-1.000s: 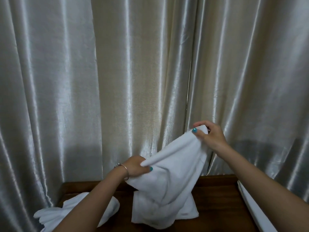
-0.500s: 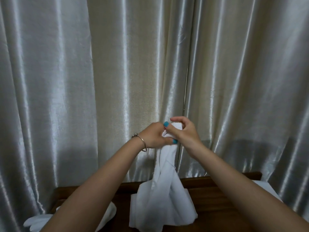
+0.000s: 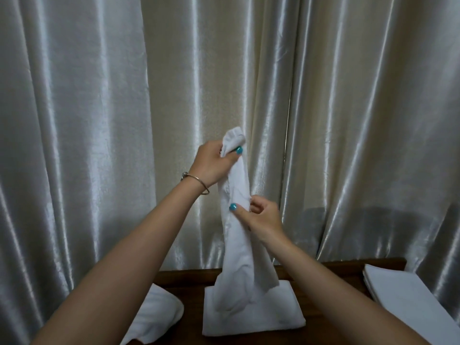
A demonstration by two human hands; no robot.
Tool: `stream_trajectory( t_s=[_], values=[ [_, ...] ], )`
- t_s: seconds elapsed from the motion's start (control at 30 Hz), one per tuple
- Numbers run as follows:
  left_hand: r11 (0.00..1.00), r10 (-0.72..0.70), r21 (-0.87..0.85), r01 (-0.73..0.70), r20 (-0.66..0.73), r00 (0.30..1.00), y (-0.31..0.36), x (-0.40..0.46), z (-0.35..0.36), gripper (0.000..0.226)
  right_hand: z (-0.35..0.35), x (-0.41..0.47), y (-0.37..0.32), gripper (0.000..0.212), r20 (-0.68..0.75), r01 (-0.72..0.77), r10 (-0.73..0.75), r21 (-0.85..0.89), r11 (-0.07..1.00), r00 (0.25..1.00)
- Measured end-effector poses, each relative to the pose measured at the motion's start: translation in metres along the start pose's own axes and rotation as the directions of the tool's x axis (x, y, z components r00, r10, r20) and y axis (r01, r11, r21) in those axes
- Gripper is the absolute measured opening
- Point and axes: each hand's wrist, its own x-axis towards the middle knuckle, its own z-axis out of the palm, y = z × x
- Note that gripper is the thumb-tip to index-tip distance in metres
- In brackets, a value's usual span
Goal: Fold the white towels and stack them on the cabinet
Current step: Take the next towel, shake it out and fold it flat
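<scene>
The white towel (image 3: 236,220) hangs in the centre of the frame as a long, narrow, bunched column, and what has changed is the grip: half a second ago I had both hands together at its top corner, and now my left hand (image 3: 214,163) alone pinches that top end, thumb and fingers curled round the cloth, while my right hand (image 3: 258,217) has slid down and pinches an edge about midway. I judge this as running down the hem to find the next corner, so the fold itself is not yet made. The towel's lower end drapes onto a flat folded towel (image 3: 251,312) at lower centre on the dark wooden cabinet (image 3: 184,277). A loose towel (image 3: 159,312) lies at lower left and a folded stack (image 3: 403,295) at lower right.
</scene>
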Motion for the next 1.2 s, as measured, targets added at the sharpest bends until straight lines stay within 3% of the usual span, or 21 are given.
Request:
stream_trajectory(
  t_s=[0.13,0.3,0.4,0.5,0.6,0.67,0.73,0.8,0.87,0.93,0.97,1.03,1.1,1.2],
  values=[
    [0.993,-0.098,-0.089,0.082,-0.204,0.974,-0.005,0.012,-0.023,0.022,0.005,-0.010,0.020,0.020,0.255,-0.061,0.089,-0.113,0.992,0.963],
    [0.988,-0.141,-0.111,0.105,-0.389,0.911,-0.011,0.022,-0.058,0.037,0.003,-0.020,0.052,0.009,0.359,-0.107,0.225,-0.320,0.942,0.906],
    [0.989,-0.147,-0.058,0.137,-0.507,0.849,-0.020,0.023,-0.078,0.026,-0.004,-0.028,0.071,0.029,0.435,-0.085,0.309,-0.461,0.883,0.846],
    [0.972,-0.225,-0.097,0.214,-0.649,0.727,-0.029,0.022,-0.097,0.030,-0.016,-0.032,0.088,0.044,0.444,-0.066,0.375,-0.570,0.819,0.814],
    [0.942,-0.334,-0.210,0.261,-0.649,0.684,-0.045,0.015,-0.109,0.032,-0.026,-0.024,0.091,0.040,0.322,-0.140,0.342,-0.515,0.846,0.883],
    [0.924,-0.378,-0.283,0.258,-0.566,0.733,-0.054,0.007,-0.105,0.032,-0.027,-0.018,0.081,0.041,0.230,-0.126,0.237,-0.412,0.902,0.944],
    [0.903,-0.405,-0.317,0.291,-0.397,0.824,-0.060,-0.006,-0.092,0.024,-0.025,-0.011,0.058,0.039,0.200,-0.064,0.128,-0.297,0.953,0.971],
    [0.821,-0.453,-0.446,0.357,-0.130,0.882,-0.058,-0.025,-0.076,0.017,-0.021,-0.004,0.033,0.029,0.208,-0.010,0.058,-0.226,0.974,0.976],
    [0.745,-0.431,-0.499,0.443,0.147,0.890,-0.054,-0.042,-0.060,0.037,-0.015,0.004,0.015,0.029,0.227,0.036,0.008,-0.193,0.981,0.974],
    [0.875,-0.289,-0.307,0.374,0.289,0.913,-0.050,-0.057,-0.040,0.044,-0.006,0.009,0.004,0.032,0.291,0.077,-0.019,-0.192,0.978,0.957],
    [0.947,-0.203,-0.168,0.275,0.351,0.914,-0.048,-0.062,-0.029,0.042,-0.002,0.010,0.001,0.030,0.318,0.087,-0.016,-0.208,0.974,0.948],
    [0.992,-0.128,0.047,0.121,0.508,0.852,-0.044,-0.068,-0.009,0.044,0.001,0.012,-0.005,0.022,0.343,0.109,-0.035,-0.199,0.974,0.939],
    [0.989,-0.146,0.079,0.124,0.593,0.792,-0.044,-0.070,0.001,0.043,-0.003,0.017,-0.006,0.024,0.318,0.120,-0.058,-0.181,0.976,0.946],
    [0.987,-0.157,0.067,0.145,0.595,0.788,-0.053,-0.067,0.006,0.023,-0.017,0.019,-0.005,0.029,0.288,0.114,-0.053,-0.201,0.973,0.956]
  ],
)
